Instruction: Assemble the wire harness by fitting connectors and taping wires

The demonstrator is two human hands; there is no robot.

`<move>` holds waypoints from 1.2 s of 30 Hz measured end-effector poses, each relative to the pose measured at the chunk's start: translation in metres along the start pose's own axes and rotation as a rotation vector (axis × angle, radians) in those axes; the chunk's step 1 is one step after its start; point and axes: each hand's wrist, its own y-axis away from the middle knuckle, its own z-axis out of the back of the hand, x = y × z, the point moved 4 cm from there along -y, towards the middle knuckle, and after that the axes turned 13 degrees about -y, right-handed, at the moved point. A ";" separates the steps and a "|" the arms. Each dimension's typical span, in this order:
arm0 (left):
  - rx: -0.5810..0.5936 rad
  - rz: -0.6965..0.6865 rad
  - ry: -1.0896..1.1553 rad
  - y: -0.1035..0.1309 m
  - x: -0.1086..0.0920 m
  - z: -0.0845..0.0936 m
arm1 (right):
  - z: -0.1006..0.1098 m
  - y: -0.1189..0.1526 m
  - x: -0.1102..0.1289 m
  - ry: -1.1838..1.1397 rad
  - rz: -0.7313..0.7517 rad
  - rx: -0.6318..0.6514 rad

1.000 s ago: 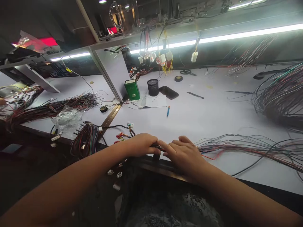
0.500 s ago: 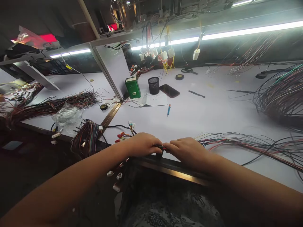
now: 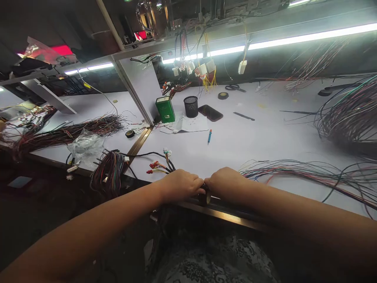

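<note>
My left hand [image 3: 183, 185] is closed around a wire bundle at the table's front edge. Red and white connectors [image 3: 154, 165] on short wires stick out beyond it on the left. Right beside it, my right hand [image 3: 225, 182] is closed on the same bundle, its knuckles up and its fingertips hidden. A roll of tape [image 3: 204, 197] hangs just below where the hands meet. Loose wires [image 3: 288, 173] run from the right hand across the table to the right.
A blue pen [image 3: 209, 136], a phone [image 3: 210, 113], a mesh cup [image 3: 191, 106] and a green box [image 3: 165, 109] lie or stand farther back. A coiled harness [image 3: 108, 173] hangs over the left edge. A large wire bundle [image 3: 347, 114] is at the right.
My right hand has turned, with its fingers now tucked in. The tape roll shows more below the hands. The connectors by my left hand have shifted slightly right.
</note>
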 end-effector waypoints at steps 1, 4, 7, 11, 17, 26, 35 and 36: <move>-0.007 0.011 -0.003 0.000 -0.001 0.001 | 0.002 0.003 -0.005 -0.071 -0.019 0.089; -0.056 0.022 -0.013 0.002 -0.004 0.008 | 0.006 0.014 -0.020 -0.624 -0.124 0.426; -0.080 0.045 -0.018 0.003 -0.003 0.012 | 0.009 0.011 -0.028 -1.119 -0.191 0.438; -0.043 0.090 0.023 0.000 -0.002 0.007 | -0.007 -0.007 -0.031 -1.246 -0.293 0.217; 0.133 0.247 0.207 0.004 0.002 -0.009 | 0.007 0.003 -0.029 -1.341 -0.183 -0.198; 0.283 0.231 0.648 0.000 0.029 0.002 | -0.071 0.056 0.011 -0.094 0.389 -0.327; 0.350 0.274 0.586 -0.012 0.018 0.009 | -0.047 0.077 0.002 0.106 0.440 -0.548; 0.336 0.261 0.560 -0.013 0.015 0.009 | -0.039 0.077 0.001 0.167 0.375 -0.613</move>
